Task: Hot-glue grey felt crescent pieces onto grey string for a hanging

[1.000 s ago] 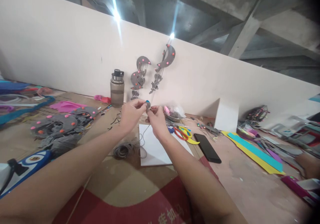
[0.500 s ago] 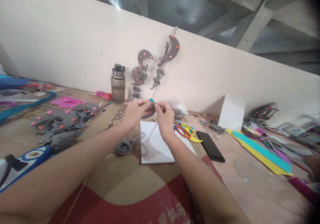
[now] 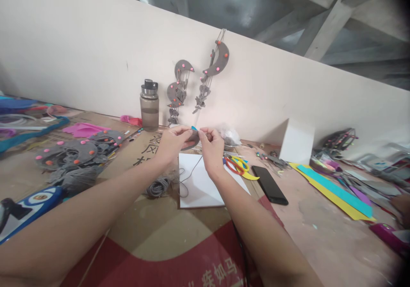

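My left hand pinches a small grey felt piece that has a bright blue bit at its top. Right beside it, my right hand has its thumb and fingers closed at the piece's right edge. Both hands are raised above a white sheet. A thin grey cord runs down from my right hand onto the sheet, toward a coil of grey cord at its left. What the fingertips pinch exactly is partly hidden.
A water bottle stands by the wall, near hanging grey crescents. Scissors and a black phone lie at the right, felt crescents with pompoms at the left. Another person's hand shows at the far right edge.
The view has shifted slightly. My right hand's fingers have moved a little around the edge of the grey piece; my left hand still holds it in nearly the same place.
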Action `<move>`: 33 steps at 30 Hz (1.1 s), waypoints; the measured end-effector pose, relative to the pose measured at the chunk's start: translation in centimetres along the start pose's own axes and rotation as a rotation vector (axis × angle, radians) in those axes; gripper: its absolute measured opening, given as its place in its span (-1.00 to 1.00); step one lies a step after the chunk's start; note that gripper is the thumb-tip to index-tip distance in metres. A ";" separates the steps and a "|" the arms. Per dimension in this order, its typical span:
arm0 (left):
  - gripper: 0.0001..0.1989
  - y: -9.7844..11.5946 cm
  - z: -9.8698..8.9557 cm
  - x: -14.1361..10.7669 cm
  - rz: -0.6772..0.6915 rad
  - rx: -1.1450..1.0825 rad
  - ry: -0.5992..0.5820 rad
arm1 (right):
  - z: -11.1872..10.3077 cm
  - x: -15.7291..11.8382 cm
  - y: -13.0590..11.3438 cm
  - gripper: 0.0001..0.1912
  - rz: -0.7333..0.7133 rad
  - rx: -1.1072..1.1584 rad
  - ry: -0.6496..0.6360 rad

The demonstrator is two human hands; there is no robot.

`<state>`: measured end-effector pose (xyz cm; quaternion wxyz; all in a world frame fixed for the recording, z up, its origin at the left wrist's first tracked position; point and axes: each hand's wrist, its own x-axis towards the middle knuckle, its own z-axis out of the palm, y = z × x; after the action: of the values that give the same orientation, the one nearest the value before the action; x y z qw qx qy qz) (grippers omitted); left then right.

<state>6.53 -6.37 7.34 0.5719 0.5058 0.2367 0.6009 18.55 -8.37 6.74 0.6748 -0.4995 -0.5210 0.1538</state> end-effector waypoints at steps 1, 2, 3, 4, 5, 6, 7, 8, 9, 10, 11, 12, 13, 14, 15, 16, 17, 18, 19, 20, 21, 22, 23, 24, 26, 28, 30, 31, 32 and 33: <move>-0.74 0.0 0.0 0.0 -0.001 0.002 -0.003 | 0.0 0.0 0.0 -0.76 0.002 -0.002 -0.004; -0.74 -0.1 0.0 0.0 -0.001 0.002 -0.007 | -0.1 0.1 0.0 -0.75 0.006 -0.002 -0.010; -0.73 -0.2 0.0 0.0 0.001 0.003 -0.013 | -0.1 0.1 0.1 -0.75 0.010 0.001 -0.016; -0.73 -0.2 0.0 0.0 0.004 0.002 -0.019 | -0.1 0.2 0.1 -0.75 0.013 0.008 -0.023; -0.72 -0.3 0.0 0.0 0.006 0.002 -0.024 | -0.1 0.2 0.1 -0.75 0.017 0.019 -0.028; -0.72 -0.3 -0.1 0.0 0.008 0.002 -0.029 | -0.1 0.3 0.2 -0.75 0.019 0.028 -0.032; -0.72 -0.3 -0.1 0.0 0.009 0.002 -0.032 | -0.1 0.3 0.2 -0.76 0.020 0.033 -0.033; -0.71 -0.4 0.0 0.0 0.008 0.000 -0.034 | 0.0 0.4 0.2 -0.76 0.021 0.038 -0.035; -0.71 -0.4 0.0 0.0 0.006 -0.003 -0.035 | 0.0 0.4 0.2 -0.77 0.025 0.046 -0.034; -0.71 -0.4 0.0 0.0 0.003 -0.007 -0.036 | 0.0 0.4 0.2 -0.77 0.035 0.059 -0.033; -0.72 -0.4 0.0 -0.1 0.001 -0.010 -0.035 | 0.1 0.5 0.2 -0.78 0.052 0.077 -0.035; -0.72 -0.4 0.0 -0.1 -0.001 -0.010 -0.031 | 0.1 0.5 0.1 -0.78 0.076 0.099 -0.037; -0.72 -0.5 0.0 -0.1 -0.004 -0.004 -0.025 | 0.1 0.5 0.0 -0.79 0.109 0.122 -0.043; -0.73 -0.6 0.0 -0.2 -0.008 0.006 -0.015 | 0.1 0.6 -0.1 -0.79 0.150 0.143 -0.051; -0.73 -0.6 0.0 -0.2 -0.015 0.019 -0.005 | 0.1 0.6 -0.2 -0.80 0.199 0.162 -0.061; -0.74 -0.7 -0.1 -0.2 -0.023 0.033 0.004 | 0.1 0.6 -0.4 -0.81 0.251 0.178 -0.075; -0.75 -0.8 -0.1 -0.2 -0.033 0.047 0.011 | 0.1 0.7 -0.5 -0.82 0.303 0.189 -0.090; -0.76 -0.9 -0.2 -0.1 -0.046 0.059 0.015 | 0.0 0.7 -0.6 -0.84 0.348 0.194 -0.104; -0.77 -1.0 -0.2 -0.1 -0.059 0.068 0.019 | 0.0 0.8 -0.6 -0.86 0.384 0.192 -0.118; -0.78 -1.0 -0.3 -0.1 -0.077 0.074 0.025 | -0.1 0.9 -0.7 -0.88 0.414 0.184 -0.135; -0.79 -1.1 -0.4 -0.1 -0.100 0.078 0.031 | -0.2 0.9 -0.7 -0.89 0.439 0.167 -0.155; -0.80 -1.2 -0.4 0.0 -0.124 0.081 0.040 | -0.2 1.0 -0.6 -0.91 0.463 0.146 -0.177; -0.81 -1.3 -0.5 0.0 -0.148 0.083 0.050 | -0.3 1.0 -0.5 -0.92 0.485 0.123 -0.198; -0.83 -1.4 -0.6 0.0 -0.171 0.082 0.059 | -0.3 1.1 -0.4 -0.94 0.505 0.098 -0.218; -0.86 -1.6 -0.8 0.2 -0.218 0.073 0.065 | -0.3 1.0 -0.1 -0.94 0.529 0.052 -0.252; -0.88 -2.0 -1.1 0.3 -0.265 0.053 0.067 | -0.3 0.9 0.2 -0.93 0.536 0.014 -0.263; -0.89 -2.4 -1.4 0.6 -0.314 0.042 0.057 | -0.2 0.8 0.5 -0.91 0.540 -0.015 -0.255; -0.90 -2.6 -1.5 0.7 -0.334 0.044 0.046 | -0.1 0.8 0.7 -0.90 0.541 -0.025 -0.244; -0.90 -2.8 -1.7 0.8 -0.349 0.049 0.031 | -0.1 0.7 0.8 -0.89 0.542 -0.032 -0.234; -0.91 -3.0 -1.9 1.0 -0.360 0.056 0.013 | 0.0 0.7 1.0 -0.88 0.540 -0.035 -0.228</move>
<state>6.37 -4.21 4.33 0.6545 0.4671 0.3438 0.4851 19.17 -7.42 6.27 0.5378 -0.6112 -0.4443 0.3740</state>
